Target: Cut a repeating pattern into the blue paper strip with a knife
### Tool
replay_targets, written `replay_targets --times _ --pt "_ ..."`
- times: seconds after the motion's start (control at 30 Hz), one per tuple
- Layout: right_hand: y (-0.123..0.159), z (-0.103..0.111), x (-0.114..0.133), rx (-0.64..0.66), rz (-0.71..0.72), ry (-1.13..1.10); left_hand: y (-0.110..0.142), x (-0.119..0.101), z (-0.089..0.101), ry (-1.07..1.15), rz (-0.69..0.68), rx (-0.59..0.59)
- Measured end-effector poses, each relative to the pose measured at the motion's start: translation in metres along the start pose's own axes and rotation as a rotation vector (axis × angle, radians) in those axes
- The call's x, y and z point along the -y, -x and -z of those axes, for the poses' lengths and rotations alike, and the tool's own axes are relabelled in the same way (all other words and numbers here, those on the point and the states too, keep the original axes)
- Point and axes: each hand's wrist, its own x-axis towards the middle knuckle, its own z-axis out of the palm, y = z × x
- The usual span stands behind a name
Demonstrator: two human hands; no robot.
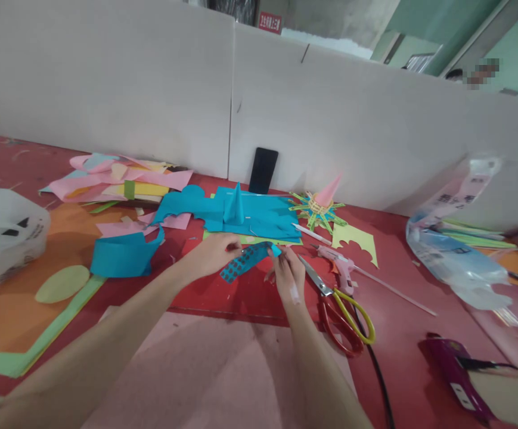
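Strip of blue paper [246,260] with dark spots is up in the hands, over the red mat [241,298] in the middle of the table [402,262]. It is a bit bent, and one end hangs loose, so it is not a closed ring. The right hand [289,274] pinches the other end, by a small bright blue tip. The left hand [218,253] has its fingers curled in at the top side of the strip, but from where I stand I cannot tell if that grip is shut on it or just touching.

Some bits look made. A blue cone [235,208] stands up on a pile of blue sheets [276,217], toward the far edge of the table. It has no band around it. To the right of it, also toward the far edge, a pink cone [329,192] sits in a yellow woven ring [321,205] with green spikes [325,221] all around. That one looks the most finished to me. There is no ring or spikes like that on the blue cone, so I think the blue one has more left to do.

A wide blue loop [122,256] lies toward the left edge. Scissors [325,290] and a pink glue gun [341,265] lie just to the right of the right hand, with no fingers on them.
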Motion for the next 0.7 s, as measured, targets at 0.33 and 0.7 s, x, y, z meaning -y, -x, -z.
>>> replay_targets --times 0.33,0.7 --pt "-0.007 0.007 0.0 -0.204 0.088 -0.013 0.001 0.028 0.029 0.231 -0.009 0.166" --pt "-0.003 0.0 0.004 -0.273 0.114 -0.294 0.016 0.025 0.033 0.308 -0.025 0.587"
